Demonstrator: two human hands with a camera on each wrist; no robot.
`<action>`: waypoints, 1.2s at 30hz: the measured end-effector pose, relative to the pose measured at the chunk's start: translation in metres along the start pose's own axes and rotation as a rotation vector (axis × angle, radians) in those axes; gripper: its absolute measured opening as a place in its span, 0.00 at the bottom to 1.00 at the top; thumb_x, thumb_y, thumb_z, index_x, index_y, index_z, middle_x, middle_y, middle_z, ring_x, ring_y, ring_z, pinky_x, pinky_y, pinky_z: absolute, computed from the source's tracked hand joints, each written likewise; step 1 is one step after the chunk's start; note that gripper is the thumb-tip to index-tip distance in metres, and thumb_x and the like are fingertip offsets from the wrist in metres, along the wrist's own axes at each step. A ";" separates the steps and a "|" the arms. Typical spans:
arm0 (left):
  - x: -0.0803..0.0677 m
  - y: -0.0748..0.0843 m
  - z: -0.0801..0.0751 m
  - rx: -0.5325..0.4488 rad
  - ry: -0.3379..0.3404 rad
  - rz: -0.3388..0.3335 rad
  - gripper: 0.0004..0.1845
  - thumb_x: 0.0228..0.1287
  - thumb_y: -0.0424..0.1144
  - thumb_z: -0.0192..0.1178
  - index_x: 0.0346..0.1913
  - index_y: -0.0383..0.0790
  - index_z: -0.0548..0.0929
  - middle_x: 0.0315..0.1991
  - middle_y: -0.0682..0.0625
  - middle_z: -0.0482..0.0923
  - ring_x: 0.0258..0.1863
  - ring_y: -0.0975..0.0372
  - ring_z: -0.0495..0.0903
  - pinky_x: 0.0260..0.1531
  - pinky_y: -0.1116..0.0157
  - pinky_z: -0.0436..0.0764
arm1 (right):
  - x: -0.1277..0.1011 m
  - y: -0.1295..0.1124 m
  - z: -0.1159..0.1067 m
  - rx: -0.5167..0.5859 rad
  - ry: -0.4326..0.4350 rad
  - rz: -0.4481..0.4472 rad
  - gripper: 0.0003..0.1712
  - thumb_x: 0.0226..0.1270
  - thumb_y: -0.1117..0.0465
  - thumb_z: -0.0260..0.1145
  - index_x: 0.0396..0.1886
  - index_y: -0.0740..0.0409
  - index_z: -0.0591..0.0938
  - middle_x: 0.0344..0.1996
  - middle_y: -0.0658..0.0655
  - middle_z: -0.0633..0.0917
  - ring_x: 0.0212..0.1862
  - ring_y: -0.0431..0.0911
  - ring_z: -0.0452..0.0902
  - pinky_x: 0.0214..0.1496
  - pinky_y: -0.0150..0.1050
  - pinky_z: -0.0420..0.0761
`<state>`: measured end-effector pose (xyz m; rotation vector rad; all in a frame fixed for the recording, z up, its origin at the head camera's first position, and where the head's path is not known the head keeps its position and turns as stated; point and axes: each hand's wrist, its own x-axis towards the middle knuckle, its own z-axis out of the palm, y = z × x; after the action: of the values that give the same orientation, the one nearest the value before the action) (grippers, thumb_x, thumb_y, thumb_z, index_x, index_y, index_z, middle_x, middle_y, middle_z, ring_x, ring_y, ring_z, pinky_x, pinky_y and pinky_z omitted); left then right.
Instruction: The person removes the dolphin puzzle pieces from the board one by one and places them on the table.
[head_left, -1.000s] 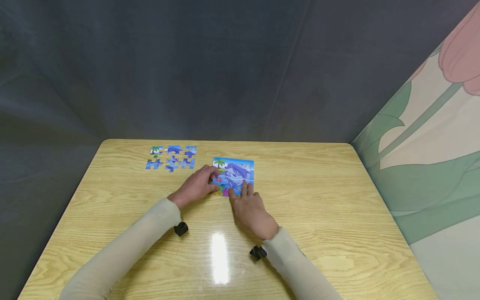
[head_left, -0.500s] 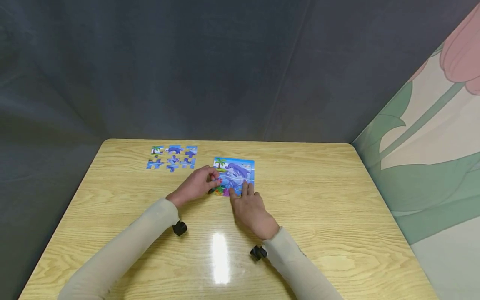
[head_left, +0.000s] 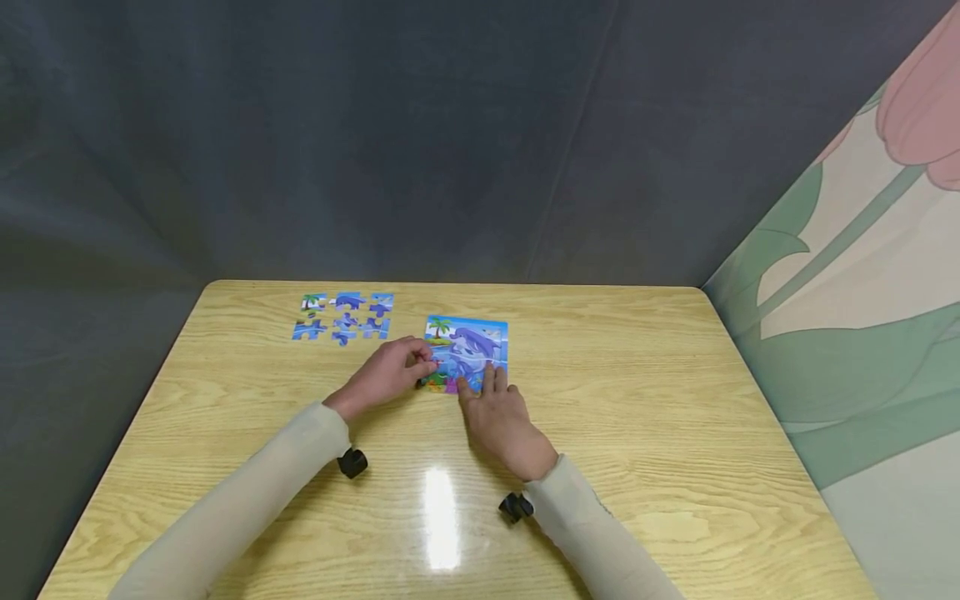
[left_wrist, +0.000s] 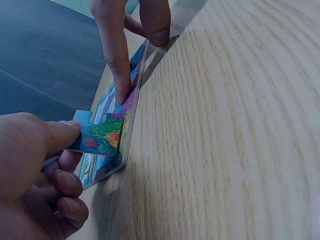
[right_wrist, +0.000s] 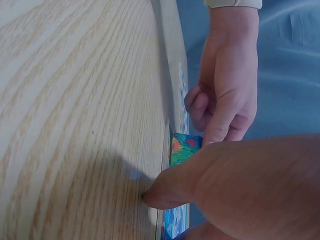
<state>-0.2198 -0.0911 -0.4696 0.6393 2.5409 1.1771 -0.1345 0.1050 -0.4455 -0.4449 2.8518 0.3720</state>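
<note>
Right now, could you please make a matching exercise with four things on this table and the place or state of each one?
Things:
1. left hand
2. right hand
3. loose puzzle pieces
4. puzzle board

Places or states:
A. laid in rows near the far left corner of the table
B. fingers flat on the board's near edge
C. pinches one puzzle piece lifted at the board's left corner
D. lies flat between the two hands

Pairs: 1-C, 2-B, 3-A, 4-D

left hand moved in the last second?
Yes. The left hand, pinching a puzzle piece, pulled back slightly toward the person, off the puzzle board's left edge.
</note>
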 end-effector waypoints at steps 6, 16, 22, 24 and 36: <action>-0.004 -0.005 -0.002 -0.017 0.026 -0.005 0.11 0.73 0.52 0.56 0.42 0.51 0.83 0.36 0.57 0.80 0.33 0.59 0.76 0.36 0.60 0.76 | -0.001 0.000 0.000 0.003 0.004 0.002 0.29 0.79 0.60 0.45 0.77 0.44 0.61 0.72 0.72 0.65 0.73 0.65 0.61 0.62 0.50 0.78; -0.011 -0.019 -0.011 -0.073 0.086 -0.057 0.13 0.73 0.54 0.54 0.44 0.53 0.83 0.37 0.54 0.82 0.34 0.57 0.76 0.34 0.59 0.76 | 0.000 0.000 0.002 0.012 -0.005 -0.001 0.29 0.79 0.61 0.43 0.77 0.44 0.61 0.73 0.73 0.63 0.74 0.65 0.60 0.62 0.51 0.78; -0.017 -0.022 -0.016 -0.077 0.095 -0.098 0.12 0.72 0.51 0.56 0.44 0.50 0.84 0.38 0.53 0.83 0.36 0.57 0.77 0.35 0.59 0.77 | 0.000 0.001 0.003 0.010 -0.001 0.000 0.29 0.79 0.60 0.44 0.77 0.44 0.61 0.73 0.73 0.64 0.74 0.65 0.61 0.61 0.50 0.78; -0.018 -0.024 -0.017 -0.079 0.095 -0.105 0.11 0.72 0.52 0.57 0.44 0.50 0.83 0.39 0.54 0.83 0.36 0.57 0.77 0.35 0.60 0.77 | 0.001 0.000 0.003 0.011 0.007 0.000 0.29 0.79 0.60 0.44 0.77 0.44 0.62 0.73 0.73 0.64 0.74 0.65 0.61 0.60 0.50 0.78; -0.025 -0.033 -0.027 -0.099 0.101 -0.107 0.11 0.70 0.53 0.58 0.41 0.51 0.81 0.39 0.53 0.83 0.34 0.55 0.77 0.32 0.62 0.77 | 0.001 0.000 0.002 0.009 -0.022 0.002 0.30 0.79 0.60 0.44 0.78 0.43 0.60 0.74 0.73 0.62 0.75 0.65 0.60 0.62 0.50 0.78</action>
<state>-0.2188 -0.1406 -0.4766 0.4250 2.5438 1.3191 -0.1348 0.1058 -0.4477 -0.4339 2.8314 0.3617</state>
